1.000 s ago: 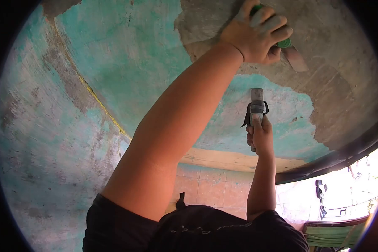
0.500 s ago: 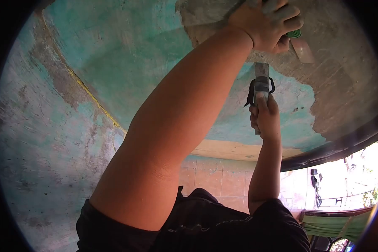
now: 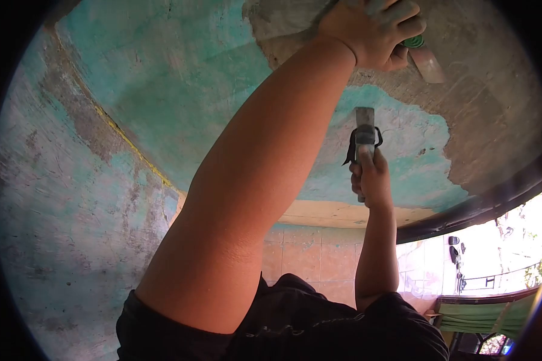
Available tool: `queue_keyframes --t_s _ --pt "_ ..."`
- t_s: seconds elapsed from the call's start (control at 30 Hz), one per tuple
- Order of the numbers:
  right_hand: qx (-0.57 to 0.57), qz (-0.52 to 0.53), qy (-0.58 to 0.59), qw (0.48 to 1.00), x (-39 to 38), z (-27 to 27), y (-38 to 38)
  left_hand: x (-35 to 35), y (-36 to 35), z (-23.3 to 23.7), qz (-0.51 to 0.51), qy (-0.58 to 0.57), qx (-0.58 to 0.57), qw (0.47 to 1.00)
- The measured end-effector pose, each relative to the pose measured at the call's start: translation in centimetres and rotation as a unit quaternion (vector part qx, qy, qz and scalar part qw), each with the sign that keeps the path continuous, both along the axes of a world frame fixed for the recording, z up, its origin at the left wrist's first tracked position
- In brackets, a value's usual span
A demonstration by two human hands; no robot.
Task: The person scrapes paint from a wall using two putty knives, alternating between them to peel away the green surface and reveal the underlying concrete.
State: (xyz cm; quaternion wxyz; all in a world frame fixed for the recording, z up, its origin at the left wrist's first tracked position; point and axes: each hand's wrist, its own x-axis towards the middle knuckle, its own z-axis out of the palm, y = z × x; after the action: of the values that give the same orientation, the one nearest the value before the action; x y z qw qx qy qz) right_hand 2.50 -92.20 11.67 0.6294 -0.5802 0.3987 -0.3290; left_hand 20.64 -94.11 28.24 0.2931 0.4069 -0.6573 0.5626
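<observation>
High on the wall, my left hand [image 3: 367, 33] is closed around something with a green ridged end [image 3: 413, 41], its fingers dusty grey. A flat, pale blade [image 3: 428, 65] sticks out beside it against the wall, so it looks like a scraper; most of its handle is hidden. Lower down, my right hand [image 3: 372, 177] grips a second scraper [image 3: 365, 120], thumb along the handle and blade pointing up the wall. A black strip [image 3: 350, 148] is wound about this scraper, with a loose end and a loop. Its blade lies over green paint.
The wall carries worn green paint [image 3: 223, 120] beside a bare grey-brown patch [image 3: 488, 114] with a ragged edge. A yellow line [image 3: 123, 132] marks a corner at left. Tiled floor [image 3: 301, 259], a dark edge [image 3: 464, 219], footwear [image 3: 453, 246] and a green cloth [image 3: 482, 317] lie below.
My right hand and its scraper have moved down the wall and slightly left. My left hand has shifted slightly up and left in view with its scraper.
</observation>
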Motion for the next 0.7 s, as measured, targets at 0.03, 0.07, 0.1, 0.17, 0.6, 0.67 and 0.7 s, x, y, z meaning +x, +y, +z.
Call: queue_keyframes --t_s 0.03,0.07,0.1,0.17,0.6,0.67,0.7 --pt "-0.016 0.007 -0.012 1.0 0.3 0.4 -0.2 0.0 0.0 0.3 0.004 0.002 0.004 1.0" --pt "-0.03 0.014 -0.022 0.999 0.7 1.0 -0.3 0.2 0.0 0.5 0.007 -0.003 -0.006 1.0" --pt "-0.039 0.018 -0.029 0.999 1.0 1.8 -0.1 0.2 0.0 0.5 0.009 -0.005 -0.011 1.0" --pt "-0.018 0.031 -0.029 0.999 1.1 3.1 -0.1 0.0 0.0 0.1 0.013 -0.005 -0.013 1.0" --pt "-0.068 0.019 -0.02 0.997 1.8 0.9 0.0 0.0 -0.2 0.1 0.013 0.0 0.001 1.0" --pt "-0.033 0.007 -0.004 0.999 1.0 -1.2 0.0 0.0 0.0 0.1 0.017 0.003 0.006 1.0" --pt "-0.016 -0.001 0.006 1.0 0.8 -1.3 0.4 -0.2 0.0 0.0 0.017 0.007 0.006 1.0"
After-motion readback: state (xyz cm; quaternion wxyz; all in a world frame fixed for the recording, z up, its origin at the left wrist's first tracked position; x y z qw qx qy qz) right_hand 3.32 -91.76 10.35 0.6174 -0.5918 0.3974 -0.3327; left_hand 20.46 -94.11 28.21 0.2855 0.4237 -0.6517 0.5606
